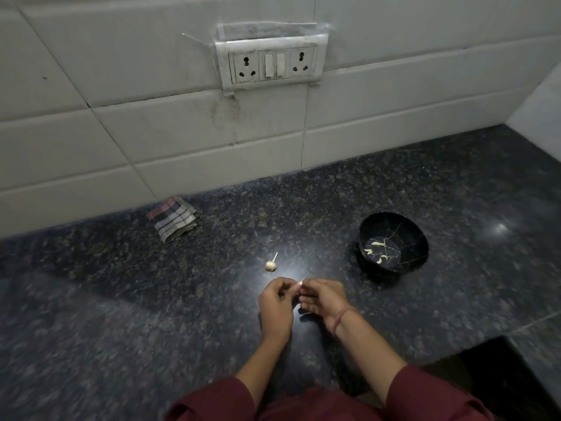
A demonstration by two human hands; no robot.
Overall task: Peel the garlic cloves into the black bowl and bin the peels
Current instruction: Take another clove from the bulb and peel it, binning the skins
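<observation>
The left hand (275, 302) and the right hand (322, 300) meet above the counter (121, 299), not far from its front edge. Their fingers are curled, and both pinch one small clove (299, 285) between the fingertips. Its thin tip points toward the back right. The bowl (417, 238) stands to the right. A bulb (270, 265) lies just behind the hands, stem toward the wall.

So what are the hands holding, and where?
A small pale garlic clove, pinched by its body between left hand and right hand, thin tip free.
</observation>
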